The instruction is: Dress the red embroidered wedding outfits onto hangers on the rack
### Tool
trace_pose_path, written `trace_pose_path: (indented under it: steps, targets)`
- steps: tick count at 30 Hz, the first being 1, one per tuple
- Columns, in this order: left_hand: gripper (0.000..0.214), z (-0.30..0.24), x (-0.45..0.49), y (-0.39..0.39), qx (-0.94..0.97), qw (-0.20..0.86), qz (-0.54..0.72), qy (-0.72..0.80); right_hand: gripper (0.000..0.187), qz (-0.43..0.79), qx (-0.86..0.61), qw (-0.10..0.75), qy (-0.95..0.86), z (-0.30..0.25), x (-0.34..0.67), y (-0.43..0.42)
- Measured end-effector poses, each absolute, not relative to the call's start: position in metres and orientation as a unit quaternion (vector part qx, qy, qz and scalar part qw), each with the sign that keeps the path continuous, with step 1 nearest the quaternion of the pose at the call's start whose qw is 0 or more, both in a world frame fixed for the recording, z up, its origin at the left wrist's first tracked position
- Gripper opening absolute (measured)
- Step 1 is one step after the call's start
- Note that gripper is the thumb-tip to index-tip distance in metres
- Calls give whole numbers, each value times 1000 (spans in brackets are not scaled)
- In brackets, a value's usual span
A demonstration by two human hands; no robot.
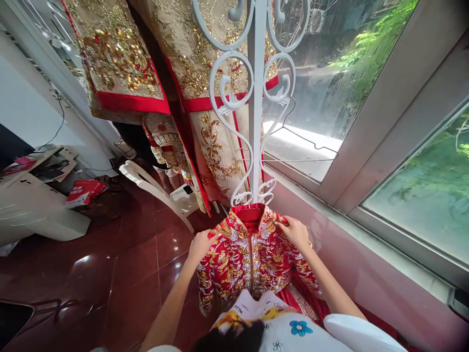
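A red jacket [252, 259] with gold and white embroidery hangs low in front of me, its collar just under the scrolled foot of a white metal stand [255, 122]. My left hand [201, 244] grips the jacket's left shoulder with the fingers curled over the cloth. My right hand [294, 231] pinches the right shoulder close to the collar. Both arms reach forward from the bottom of the view.
Cream and gold embroidered robes with red trim [124, 58] hang above and behind the stand. A window [330, 88] and pink sill wall run along the right. A tipped white chair [157, 188], a red box [83, 191] and white furniture [36, 210] lie on the red tiled floor at left.
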State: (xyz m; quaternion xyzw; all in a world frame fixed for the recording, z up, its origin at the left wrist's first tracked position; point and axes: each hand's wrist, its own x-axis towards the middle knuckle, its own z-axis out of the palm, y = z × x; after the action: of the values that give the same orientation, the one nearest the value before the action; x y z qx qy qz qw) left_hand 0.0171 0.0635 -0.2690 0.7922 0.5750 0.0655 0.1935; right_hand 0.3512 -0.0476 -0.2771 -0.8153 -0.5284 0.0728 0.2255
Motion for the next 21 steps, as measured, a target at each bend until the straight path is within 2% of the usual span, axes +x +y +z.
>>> trace_pose_path:
  steps: [6, 9, 11, 13, 15, 17, 19, 21]
  targets:
    - [42, -308, 26, 75, 785, 195, 69, 584, 35, 103, -815, 216, -528, -310, 353, -36]
    - [42, -328, 30, 84, 782, 194, 90, 585, 32, 109, -804, 210, -546, -309, 358, -31]
    - [41, -340, 33, 90, 781, 192, 109, 584, 33, 101, -788, 218, -567, -286, 370, -26]
    - [39, -350, 36, 94, 783, 188, 128, 579, 42, 21, -782, 263, -564, -244, 390, -17]
    - [36, -358, 39, 95, 786, 181, 145, 573, 55, -185, -775, 342, -498, -194, 416, -4]
    - [33, -364, 40, 93, 789, 175, 156, 568, 63, -309, -765, 368, -429, -148, 442, 13]
    - [32, -368, 40, 91, 790, 173, 165, 565, 64, -284, -769, 369, -438, -116, 464, 31]
    - [31, -370, 40, 89, 790, 173, 173, 563, 51, -191, -771, 364, -486, -99, 481, 45]
